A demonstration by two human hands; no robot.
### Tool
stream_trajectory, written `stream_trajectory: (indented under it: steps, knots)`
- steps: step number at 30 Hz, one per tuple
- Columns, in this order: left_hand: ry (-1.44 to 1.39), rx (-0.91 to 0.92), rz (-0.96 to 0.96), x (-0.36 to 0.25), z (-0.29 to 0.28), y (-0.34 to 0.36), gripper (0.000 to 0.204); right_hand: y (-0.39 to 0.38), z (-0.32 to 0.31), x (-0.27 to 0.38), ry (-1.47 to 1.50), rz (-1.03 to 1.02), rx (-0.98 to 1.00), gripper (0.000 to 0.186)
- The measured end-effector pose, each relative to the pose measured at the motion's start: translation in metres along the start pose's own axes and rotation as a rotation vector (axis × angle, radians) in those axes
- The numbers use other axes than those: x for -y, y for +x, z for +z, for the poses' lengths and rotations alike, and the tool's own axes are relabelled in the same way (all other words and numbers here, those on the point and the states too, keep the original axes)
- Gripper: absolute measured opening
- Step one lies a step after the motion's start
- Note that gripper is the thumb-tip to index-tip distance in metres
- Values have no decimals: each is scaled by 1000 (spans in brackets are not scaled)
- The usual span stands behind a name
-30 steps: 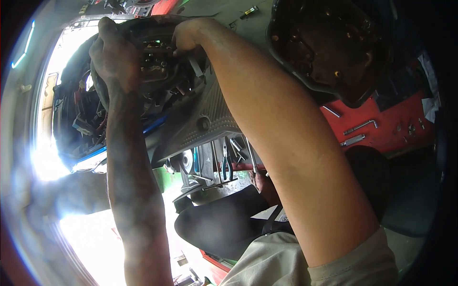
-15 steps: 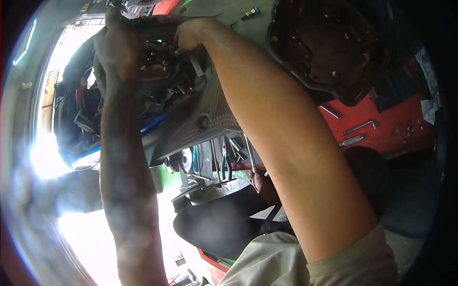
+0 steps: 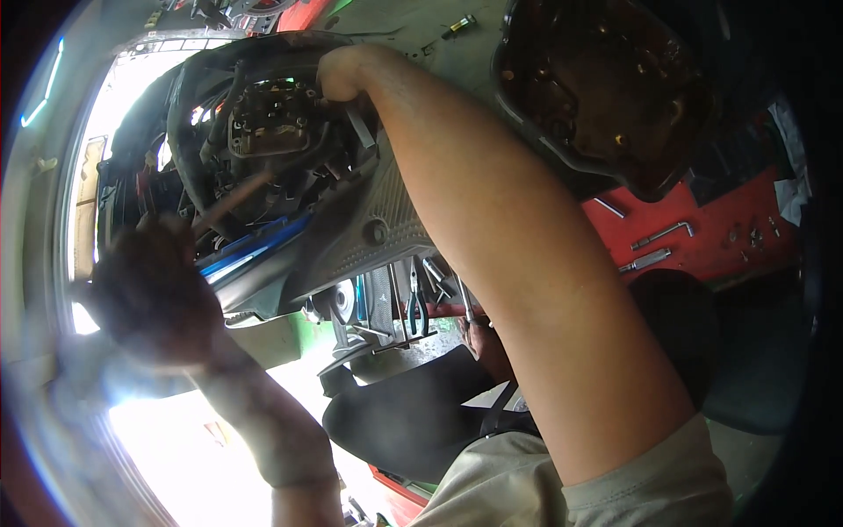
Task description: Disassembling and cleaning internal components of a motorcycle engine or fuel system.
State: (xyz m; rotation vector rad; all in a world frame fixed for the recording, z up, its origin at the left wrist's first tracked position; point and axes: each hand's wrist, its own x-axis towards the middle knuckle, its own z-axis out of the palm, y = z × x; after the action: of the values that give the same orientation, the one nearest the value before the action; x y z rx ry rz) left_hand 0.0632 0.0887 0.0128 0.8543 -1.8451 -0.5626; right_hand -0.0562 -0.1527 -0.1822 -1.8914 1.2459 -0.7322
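Observation:
In front of me is the opened body of a motor scooter, with an exposed metal engine part (image 3: 270,119) inside it among dark hoses. My right hand (image 3: 344,72) reaches to the upper right rim of this opening. It is bent at the wrist, and its fingers are hidden. My left hand (image 3: 156,294) is dark and smeared by motion at the lower left of the body, apart from the engine. From it a slim brownish shape (image 3: 235,198) points toward the engine; whether this is a finger or a tool I cannot tell. A blue trim strip (image 3: 255,248) runs below.
A large dark tub-shaped part (image 3: 597,88) fills the upper right. On a red surface (image 3: 702,215) lie an angled wrench (image 3: 663,235), another metal tool (image 3: 648,260) and small screws. Pliers (image 3: 416,303) and other tools lie below the scooter's ribbed panel (image 3: 386,211).
My left hand has come down and left from the top of the scooter body, uncovering the engine part. The right hand stays nearly where it was.

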Motion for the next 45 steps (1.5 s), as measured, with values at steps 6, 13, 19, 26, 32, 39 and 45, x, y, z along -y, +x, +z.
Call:
stream_trajectory:
  steps: [6, 13, 19, 26, 32, 39, 45]
  knots:
    - [-159, -17, -65, -34, -68, -68, 49, -3, -3, 3, -48, 31, -15, 35]
    - [-152, -277, 19, -68, -120, -108, 34, -11, -4, 6, -19, 93, -21, 34]
    - [163, -559, 61, -72, -130, -116, 39, -9, -7, 0, -10, 5, -28, 36]
    - [-204, -244, -149, -74, -133, -115, 49, -8, 1, 6, 39, 104, -96, 36]
    - [-286, -216, -162, -73, -128, -114, 52, -5, -3, 1, 26, -24, -93, 36]
    - [-318, -54, -215, -63, -122, -110, 53, 5, 1, 2, 0, 48, -34, 34]
    - [-349, -36, -174, -63, -125, -112, 53, 4, -2, 3, -20, 52, -45, 34]
